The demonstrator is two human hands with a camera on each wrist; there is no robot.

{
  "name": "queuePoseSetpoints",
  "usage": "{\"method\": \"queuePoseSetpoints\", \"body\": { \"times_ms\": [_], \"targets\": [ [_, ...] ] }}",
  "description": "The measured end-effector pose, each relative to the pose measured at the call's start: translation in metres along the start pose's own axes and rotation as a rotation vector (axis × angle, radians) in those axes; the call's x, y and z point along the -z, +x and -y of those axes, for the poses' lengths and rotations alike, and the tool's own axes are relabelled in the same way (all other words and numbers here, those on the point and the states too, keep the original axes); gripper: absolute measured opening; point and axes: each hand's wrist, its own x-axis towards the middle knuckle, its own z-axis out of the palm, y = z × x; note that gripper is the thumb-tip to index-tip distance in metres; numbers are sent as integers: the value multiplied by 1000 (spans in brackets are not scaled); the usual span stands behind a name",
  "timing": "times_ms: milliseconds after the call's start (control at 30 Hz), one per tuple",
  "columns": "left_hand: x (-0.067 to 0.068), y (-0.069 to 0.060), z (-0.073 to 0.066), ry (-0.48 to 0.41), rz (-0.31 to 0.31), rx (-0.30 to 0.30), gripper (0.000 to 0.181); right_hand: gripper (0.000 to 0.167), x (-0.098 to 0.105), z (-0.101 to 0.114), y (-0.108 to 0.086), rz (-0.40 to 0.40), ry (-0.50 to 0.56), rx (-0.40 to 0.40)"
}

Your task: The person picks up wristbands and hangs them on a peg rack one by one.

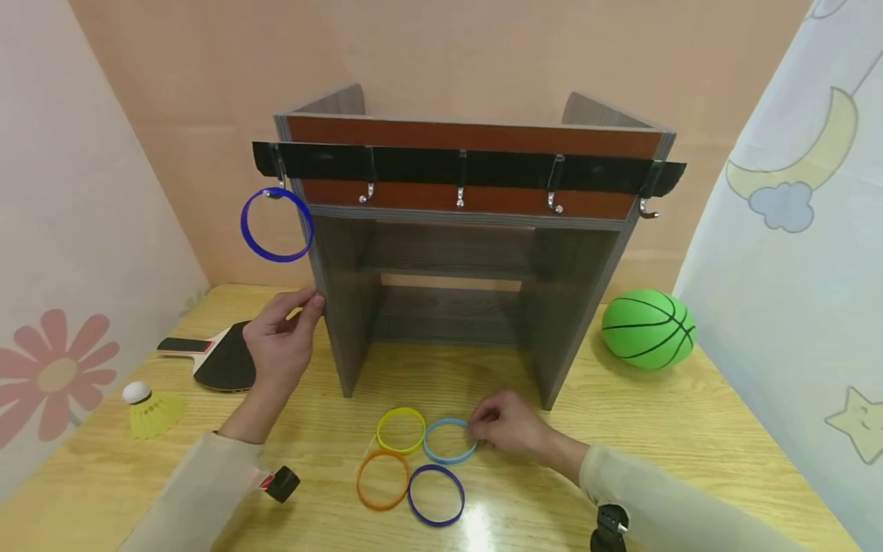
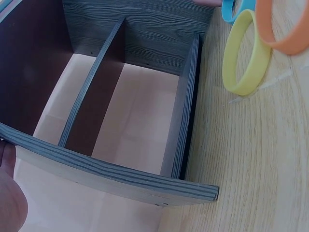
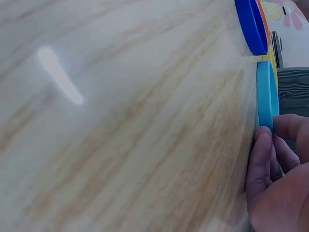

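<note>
My right hand (image 1: 512,422) pinches the right edge of a light blue silicone wristband (image 3: 265,96) between thumb and fingers, at the table. Beside it are a yellow wristband (image 1: 379,433), an orange wristband (image 1: 359,491) and a dark blue wristband (image 1: 462,502). My left hand (image 1: 284,337) touches the outer left side of a grey wooden shelf (image 1: 338,330) with its fingertips; in the left wrist view only part of the hand shows. Another blue wristband (image 1: 308,244) hangs on the leftmost hook of the black strip (image 1: 414,165) across the shelf's front.
A black table tennis bat (image 1: 224,364) and a yellow shuttlecock (image 1: 155,414) lie on the left of the table (image 1: 641,429). A green ball (image 1: 648,330) sits right of the shelf. The other metal hooks (image 1: 460,201) hold nothing.
</note>
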Motion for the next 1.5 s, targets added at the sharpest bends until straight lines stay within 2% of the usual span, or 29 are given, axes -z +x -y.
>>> {"method": "queuePoseSetpoints", "body": {
  "times_ms": [167,267,400,667,933,1100,1200,1367,1500],
  "targets": [
    [-8,4,-14,-33,7,-16,11,7,1,-2,-5,-43,98,-62],
    [-9,6,-18,2,12,-16,13,8,3,-3,-7,-56,136,-98],
    [-8,6,-20,48,17,-13,14,10,6,-3,-10,-52,146,-121],
    [-7,6,-20,25,18,-18,14,13,16,-2,-18,-33,219,-142],
    [-7,6,-20,59,23,-21,14,14,36,4,-21,16,305,-140],
    [-7,5,-19,49,20,-31,13,7,46,14,-21,15,330,-113],
    [-7,5,-20,13,21,-22,13,3,51,22,-19,7,364,-83],
    [-7,5,-20,-16,20,-14,14,5,56,41,-13,-15,459,-34],
    [-4,3,-11,-16,18,-15,16,8,58,61,-8,-44,550,18]
  ]
}}
